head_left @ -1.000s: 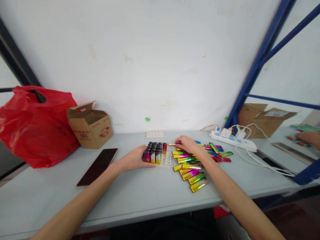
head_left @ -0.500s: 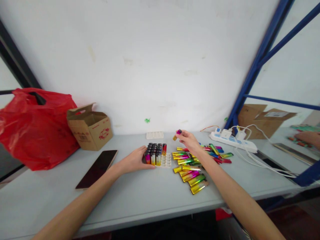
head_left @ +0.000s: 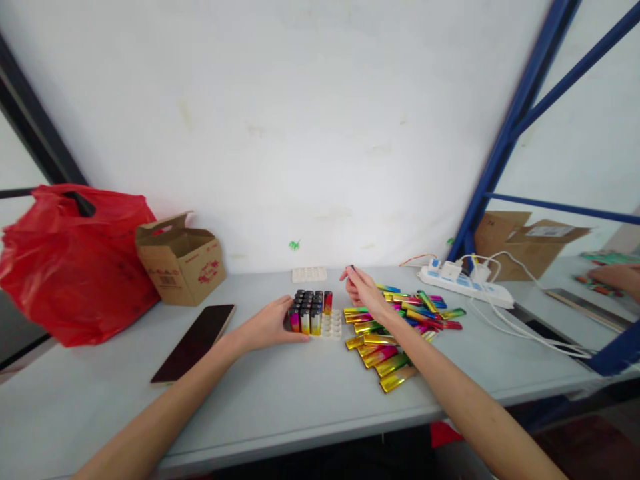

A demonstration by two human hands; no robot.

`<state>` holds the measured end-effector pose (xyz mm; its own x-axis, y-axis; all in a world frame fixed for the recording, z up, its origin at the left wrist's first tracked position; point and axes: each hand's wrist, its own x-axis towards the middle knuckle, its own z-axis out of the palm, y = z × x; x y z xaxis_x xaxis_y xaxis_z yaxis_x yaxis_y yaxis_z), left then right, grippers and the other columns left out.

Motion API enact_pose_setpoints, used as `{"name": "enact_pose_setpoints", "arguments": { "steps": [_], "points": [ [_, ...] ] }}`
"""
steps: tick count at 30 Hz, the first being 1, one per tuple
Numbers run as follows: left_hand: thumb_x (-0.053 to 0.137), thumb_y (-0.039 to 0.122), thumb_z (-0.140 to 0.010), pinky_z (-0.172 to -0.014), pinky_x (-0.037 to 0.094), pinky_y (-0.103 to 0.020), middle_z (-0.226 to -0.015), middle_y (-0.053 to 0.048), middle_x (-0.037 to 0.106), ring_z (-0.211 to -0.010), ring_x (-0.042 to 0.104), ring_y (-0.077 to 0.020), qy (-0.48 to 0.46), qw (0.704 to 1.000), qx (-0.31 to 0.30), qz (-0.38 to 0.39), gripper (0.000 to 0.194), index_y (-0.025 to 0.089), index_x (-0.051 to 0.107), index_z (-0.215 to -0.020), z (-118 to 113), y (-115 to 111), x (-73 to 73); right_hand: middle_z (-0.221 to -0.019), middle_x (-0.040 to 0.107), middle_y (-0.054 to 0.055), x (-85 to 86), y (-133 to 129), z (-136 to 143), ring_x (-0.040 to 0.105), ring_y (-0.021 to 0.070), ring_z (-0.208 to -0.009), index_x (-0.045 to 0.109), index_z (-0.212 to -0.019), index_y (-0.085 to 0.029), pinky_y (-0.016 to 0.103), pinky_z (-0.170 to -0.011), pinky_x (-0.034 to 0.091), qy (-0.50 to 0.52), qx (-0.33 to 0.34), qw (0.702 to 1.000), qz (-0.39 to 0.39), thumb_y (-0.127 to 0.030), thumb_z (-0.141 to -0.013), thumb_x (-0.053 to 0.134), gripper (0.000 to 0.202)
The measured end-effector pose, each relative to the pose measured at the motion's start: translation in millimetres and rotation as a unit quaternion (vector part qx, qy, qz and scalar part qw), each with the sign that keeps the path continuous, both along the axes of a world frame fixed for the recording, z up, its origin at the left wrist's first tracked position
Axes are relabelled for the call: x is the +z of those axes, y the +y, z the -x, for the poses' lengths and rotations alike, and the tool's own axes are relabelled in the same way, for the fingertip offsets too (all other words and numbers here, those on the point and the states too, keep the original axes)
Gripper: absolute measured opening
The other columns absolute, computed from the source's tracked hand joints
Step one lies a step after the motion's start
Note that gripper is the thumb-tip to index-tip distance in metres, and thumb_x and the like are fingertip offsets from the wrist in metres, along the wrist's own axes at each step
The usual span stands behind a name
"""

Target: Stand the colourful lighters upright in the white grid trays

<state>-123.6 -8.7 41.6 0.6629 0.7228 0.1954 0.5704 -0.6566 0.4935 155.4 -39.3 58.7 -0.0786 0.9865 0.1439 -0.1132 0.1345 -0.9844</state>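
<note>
Head view: the left hand (head_left: 267,325) steadies the white tray (head_left: 331,323) of upright lighters (head_left: 309,308), fingers resting on its left side; the right hand (head_left: 364,289) pinches one lighter (head_left: 351,270) just above the tray's far right. Seemingly mid-insertion; lowering it upright into a free slot comes next, beside the loose lighter pile (head_left: 395,327).

Both forearms bare, no sleeves or jewellery.
</note>
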Motion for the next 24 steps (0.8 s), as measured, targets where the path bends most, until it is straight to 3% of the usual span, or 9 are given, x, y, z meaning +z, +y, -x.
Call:
{"name": "enact_pose_setpoints", "arguments": {
  "steps": [5, 13, 19, 24],
  "points": [
    [0.085, 0.072, -0.064, -0.100, 0.054, -0.044, -0.119, -0.011, 0.072, -0.108, 0.069, -0.0355, -0.012, 1.000, 0.005, 0.005, 0.077, 0.023, 0.067, -0.121, 0.7, 3.4, -3.8, -0.054, 0.027, -0.008, -6.9, 1.3, 6.1, 0.018, 0.0082, -0.046, 0.039, -0.064, -0.024, 0.024, -0.045, 0.014, -0.023, -0.012, 1.000, 0.014, -0.080, -0.086, 0.052, 0.062],
    [0.085, 0.070, -0.065, -0.100, 0.053, -0.044, -0.118, -0.011, 0.072, -0.109, 0.068, -0.0353, -0.002, 1.000, 0.002, 0.010, 0.076, 0.023, 0.067, -0.123, 0.5, 3.3, -3.0, -0.053, 0.020, -0.007, -16.5, 4.2, 13.0, 0.013, 0.0097, -0.047, 0.031, -0.061, -0.025, 0.026, -0.047, 0.014, -0.030, -0.024, 0.999, 0.000, -0.068, -0.092, 0.042, 0.053],
    [0.084, 0.071, -0.066, -0.098, 0.053, -0.043, -0.117, -0.011, 0.072, -0.108, 0.069, -0.0349, 0.001, 1.000, 0.002, 0.010, 0.075, 0.022, 0.066, -0.121, -0.9, -1.9, 2.8, -0.055, 0.029, -0.007, -11.5, -0.4, 8.6, 0.024, 0.0093, -0.047, 0.045, -0.064, -0.023, 0.026, -0.048, 0.019, -0.056, 0.011, 0.998, -0.015, -0.079, -0.090, 0.048, 0.062],
    [0.082, 0.072, -0.069, -0.098, 0.053, -0.043, -0.120, -0.013, 0.070, -0.110, 0.068, -0.0357, 0.031, 0.999, 0.008, 0.003, 0.075, 0.020, 0.064, -0.120, -1.9, -4.0, 5.3, -0.064, 0.043, -0.006, -9.3, -3.4, 1.4, 0.041, 0.0120, -0.056, 0.063, -0.095, -0.021, 0.027, -0.057, 0.038, -0.111, -0.011, 0.988, -0.107, -0.078, -0.096, 0.042, 0.061]
  ]
}}
